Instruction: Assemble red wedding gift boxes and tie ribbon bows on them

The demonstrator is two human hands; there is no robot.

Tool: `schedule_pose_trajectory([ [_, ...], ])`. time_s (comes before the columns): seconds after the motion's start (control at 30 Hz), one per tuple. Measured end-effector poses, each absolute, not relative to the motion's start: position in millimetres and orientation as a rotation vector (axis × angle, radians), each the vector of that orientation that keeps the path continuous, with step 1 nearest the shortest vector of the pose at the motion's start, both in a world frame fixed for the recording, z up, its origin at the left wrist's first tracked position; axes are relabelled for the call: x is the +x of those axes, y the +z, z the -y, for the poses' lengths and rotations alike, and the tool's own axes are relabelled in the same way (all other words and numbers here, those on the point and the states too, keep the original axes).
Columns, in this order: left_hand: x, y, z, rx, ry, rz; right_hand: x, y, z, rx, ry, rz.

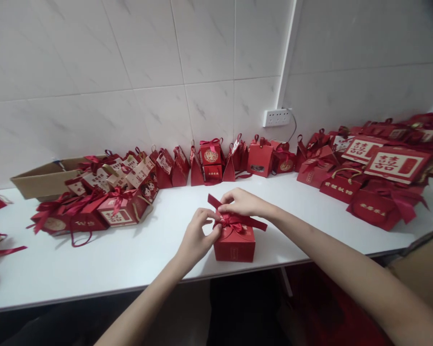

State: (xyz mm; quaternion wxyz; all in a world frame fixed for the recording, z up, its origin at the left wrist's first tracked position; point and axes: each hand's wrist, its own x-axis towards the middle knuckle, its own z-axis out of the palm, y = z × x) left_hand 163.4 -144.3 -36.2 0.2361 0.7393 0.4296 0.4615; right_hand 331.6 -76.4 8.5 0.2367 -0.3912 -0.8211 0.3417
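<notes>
Near the front edge of the white table stands a small red gift box (234,250), upright, with a dark red ribbon (254,223) bunched in a bow on its top. My left hand (199,235) comes in from the left, thumb and fingers pinched on the ribbon's left side at the knot. From the right my right hand (240,202) reaches over the box top, its fingers also pinching the ribbon, just above the knot. One ribbon end sticks up behind the fingers and another stretches right past the box edge. Fingertips partly cover the knot.
A cardboard tray (39,180) and several red gift boxes (119,211) stand at the left. More red boxes line the wall, and a large pile (399,166) fills the right side. A power socket (276,117) is on the tiled wall. The table's front edge (130,290) runs below my hands.
</notes>
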Motion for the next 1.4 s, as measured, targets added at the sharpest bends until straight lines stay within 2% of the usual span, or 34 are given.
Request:
schedule_pose_trajectory([
  [0.17,165,-31,145,2.202,1.131,-1.145,328,0,66,-1.141,0.960,2.134],
  [0.3,165,-31,145,2.255,1.098,-1.173,336,-3,67,-1.221,0.812,1.960],
  [0.43,164,-33,145,2.255,1.092,-1.192,370,0,91,-1.511,0.769,2.012],
  [0.5,164,-35,145,2.247,1.084,-1.188,388,2,103,-1.616,0.941,2.156],
  [0.6,165,-36,143,2.223,1.066,-1.174,403,5,112,-1.504,1.385,2.162],
  [0.7,165,-37,142,2.214,1.043,-1.166,404,7,105,-1.376,1.468,2.038],
  [0.93,163,-37,140,2.283,0.891,-1.115,378,2,64,-1.209,1.094,1.956],
  [1.1,163,-40,136,2.233,0.874,-1.099,362,-14,90,-1.167,0.405,1.785],
  [1.23,164,-42,136,2.193,0.912,-1.085,361,-26,132,-1.029,0.063,1.906],
  [1.33,165,-41,137,2.177,0.919,-1.099,357,-31,145,-1.042,-0.069,1.974],
  [1.4,166,-39,138,2.165,0.934,-1.103,354,-32,144,-1.058,-0.018,1.975],
])
